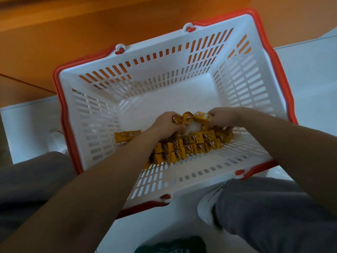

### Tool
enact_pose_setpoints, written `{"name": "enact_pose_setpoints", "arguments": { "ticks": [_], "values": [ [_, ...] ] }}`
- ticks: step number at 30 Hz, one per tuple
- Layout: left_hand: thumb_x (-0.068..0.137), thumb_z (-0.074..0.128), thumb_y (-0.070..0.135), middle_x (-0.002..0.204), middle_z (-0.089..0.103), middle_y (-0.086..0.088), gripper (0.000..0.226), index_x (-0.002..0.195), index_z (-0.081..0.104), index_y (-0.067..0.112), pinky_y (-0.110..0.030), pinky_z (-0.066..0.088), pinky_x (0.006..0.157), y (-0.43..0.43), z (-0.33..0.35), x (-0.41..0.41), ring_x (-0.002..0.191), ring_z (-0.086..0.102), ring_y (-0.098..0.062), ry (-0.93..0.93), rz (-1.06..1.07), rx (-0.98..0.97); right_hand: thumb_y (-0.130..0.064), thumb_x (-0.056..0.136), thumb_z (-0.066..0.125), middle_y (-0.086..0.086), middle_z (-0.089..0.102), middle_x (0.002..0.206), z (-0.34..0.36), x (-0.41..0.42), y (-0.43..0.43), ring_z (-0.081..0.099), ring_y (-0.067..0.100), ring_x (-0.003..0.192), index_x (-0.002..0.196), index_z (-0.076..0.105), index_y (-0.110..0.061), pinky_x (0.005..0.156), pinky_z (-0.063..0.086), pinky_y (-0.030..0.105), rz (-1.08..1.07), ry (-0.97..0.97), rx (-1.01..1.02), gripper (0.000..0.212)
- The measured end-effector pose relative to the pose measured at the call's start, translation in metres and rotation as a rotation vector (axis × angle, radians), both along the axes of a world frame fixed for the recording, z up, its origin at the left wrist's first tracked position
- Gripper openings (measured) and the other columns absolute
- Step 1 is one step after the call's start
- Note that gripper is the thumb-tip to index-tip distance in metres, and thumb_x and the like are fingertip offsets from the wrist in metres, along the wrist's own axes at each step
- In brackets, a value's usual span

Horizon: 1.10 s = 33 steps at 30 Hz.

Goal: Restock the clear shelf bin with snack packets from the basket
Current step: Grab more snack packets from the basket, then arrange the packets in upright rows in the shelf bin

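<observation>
The basket point(102, 114), a white slotted plastic container with a red rim and red handles folded down against it, stands on the white floor point(310, 73) between the person's legs. The snack packets point(191, 145), small yellow wrappers with a printed motif, lie in a loose pile on the basket bottom, close to the near wall and slightly right of centre. A separate packet point(127, 136) lies apart from the pile, towards the left wall. Both hands are inside the basket, above the far edge of the pile. The left hand point(166, 123) has its fingers curled round one end of a bunch of packets point(189, 118); the right hand point(221, 118) grips the other end in the same way. The bunch spans the gap between the two hands and sits just above the pile; blur prevents a count. Grey trouser legs point(273, 216) flank the basket, with a white shoe point(207, 207) just beside its near right corner. An orange surface point(73, 24) lies beyond the basket. A dark green item point(173, 245) at the lower edge is cut off and cannot be identified.
</observation>
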<state>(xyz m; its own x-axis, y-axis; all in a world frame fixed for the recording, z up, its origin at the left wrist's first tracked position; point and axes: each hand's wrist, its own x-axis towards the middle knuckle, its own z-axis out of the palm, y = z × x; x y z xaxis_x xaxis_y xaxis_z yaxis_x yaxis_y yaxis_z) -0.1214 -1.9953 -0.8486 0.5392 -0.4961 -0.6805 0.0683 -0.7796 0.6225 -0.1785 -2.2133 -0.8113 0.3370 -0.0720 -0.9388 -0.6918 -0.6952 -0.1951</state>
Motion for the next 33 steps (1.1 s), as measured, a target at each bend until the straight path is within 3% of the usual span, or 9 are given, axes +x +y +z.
{"name": "enact_pose_setpoints", "arguments": {
  "ticks": [3, 8, 10, 12, 15, 20, 26, 30, 33],
  "values": [
    [0.089, 0.077, 0.037, 0.129, 0.062, -0.008, 0.048, 0.129, 0.063, 0.015, -0.031, 0.044, 0.086, -0.004, -0.003, 0.002, 0.112, 0.059, -0.024, -0.024, 0.127, -0.018, -0.026, 0.09, 0.07, 0.012, 0.063, 0.112, 0.002, 0.003, 0.0, 0.066, 0.032, 0.098, 0.122, 0.051, -0.015, 0.081, 0.06, 0.05, -0.073, -0.016, 0.05, 0.038],
    [0.089, 0.076, 0.038, 0.106, 0.064, 0.004, 0.041, 0.123, 0.064, 0.018, -0.029, 0.048, 0.08, -0.009, 0.009, 0.015, 0.096, 0.063, -0.017, -0.134, 0.389, -0.115, -0.022, 0.091, 0.071, 0.014, 0.064, 0.109, 0.009, 0.017, -0.001, 0.066, 0.031, 0.098, 0.119, 0.057, -0.008, 0.08, 0.059, 0.047, -0.323, -0.211, 0.142, 0.035],
    [0.087, 0.078, 0.039, 0.096, 0.063, 0.012, 0.031, 0.112, 0.064, 0.026, -0.026, 0.05, 0.075, -0.01, 0.019, 0.022, 0.086, 0.062, -0.008, -0.179, 0.436, -0.14, -0.022, 0.092, 0.071, 0.008, 0.066, 0.107, 0.016, 0.025, 0.001, 0.066, 0.025, 0.097, 0.118, 0.057, -0.012, 0.071, 0.057, 0.039, -0.491, -0.329, 0.201, 0.031],
    [0.086, 0.079, 0.04, 0.088, 0.06, 0.019, 0.022, 0.094, 0.059, 0.035, -0.02, 0.046, 0.066, -0.009, 0.036, 0.026, 0.079, 0.058, 0.002, -0.169, 0.467, -0.171, -0.018, 0.092, 0.07, 0.006, 0.069, 0.108, 0.026, 0.031, 0.006, 0.067, 0.026, 0.102, 0.114, 0.059, -0.013, 0.077, 0.056, 0.04, -0.691, -0.413, 0.333, 0.025],
    [0.086, 0.078, 0.042, 0.095, 0.067, 0.009, 0.02, 0.096, 0.064, 0.033, -0.025, 0.049, 0.068, -0.007, 0.066, 0.03, 0.087, 0.065, -0.009, -0.025, 0.528, -0.235, -0.012, 0.093, 0.067, 0.012, 0.074, 0.104, 0.05, 0.033, 0.017, 0.07, 0.032, 0.103, 0.111, 0.066, -0.006, 0.084, 0.06, 0.045, -0.869, -0.458, 0.563, 0.02],
    [0.084, 0.079, 0.033, 0.12, 0.072, -0.005, 0.031, 0.111, 0.065, 0.031, -0.057, 0.051, 0.102, 0.001, 0.144, 0.026, 0.112, 0.068, -0.03, 0.213, 0.679, -0.404, -0.008, 0.093, 0.064, 0.016, 0.074, 0.108, 0.114, 0.029, 0.043, 0.073, 0.029, 0.098, 0.114, 0.067, 0.0, 0.075, 0.06, 0.037, -0.977, -0.505, 0.742, 0.023],
    [0.065, 0.096, 0.026, 0.105, 0.079, -0.001, 0.055, 0.11, 0.065, 0.024, -0.054, 0.056, 0.096, 0.026, 0.259, 0.014, 0.101, 0.074, -0.024, 0.114, 0.67, -0.522, -0.013, 0.09, 0.068, 0.012, 0.075, 0.102, 0.227, 0.012, 0.083, 0.074, 0.021, 0.086, 0.104, 0.07, -0.002, 0.068, 0.06, 0.032, -1.02, -0.649, 0.785, 0.018],
    [0.06, 0.097, 0.019, 0.09, 0.079, -0.009, 0.05, 0.097, 0.066, 0.029, -0.059, 0.063, 0.07, 0.048, 0.337, 0.009, 0.08, 0.077, -0.033, -0.024, 0.603, -0.576, -0.02, 0.087, 0.068, 0.007, 0.075, 0.089, 0.302, -0.004, 0.099, 0.072, 0.018, 0.079, 0.106, 0.064, -0.004, 0.076, 0.061, 0.035, -0.957, -0.806, 0.791, 0.024],
    [0.046, 0.097, 0.03, 0.09, 0.079, -0.011, 0.054, 0.091, 0.07, 0.041, -0.05, 0.063, 0.066, 0.072, 0.383, 0.011, 0.072, 0.076, -0.027, -0.072, 0.54, -0.632, -0.029, 0.077, 0.07, 0.011, 0.071, 0.083, 0.34, -0.011, 0.104, 0.066, 0.02, 0.066, 0.105, 0.056, -0.013, 0.064, 0.055, 0.033, -0.982, -0.864, 0.812, 0.035]
  ]
}}
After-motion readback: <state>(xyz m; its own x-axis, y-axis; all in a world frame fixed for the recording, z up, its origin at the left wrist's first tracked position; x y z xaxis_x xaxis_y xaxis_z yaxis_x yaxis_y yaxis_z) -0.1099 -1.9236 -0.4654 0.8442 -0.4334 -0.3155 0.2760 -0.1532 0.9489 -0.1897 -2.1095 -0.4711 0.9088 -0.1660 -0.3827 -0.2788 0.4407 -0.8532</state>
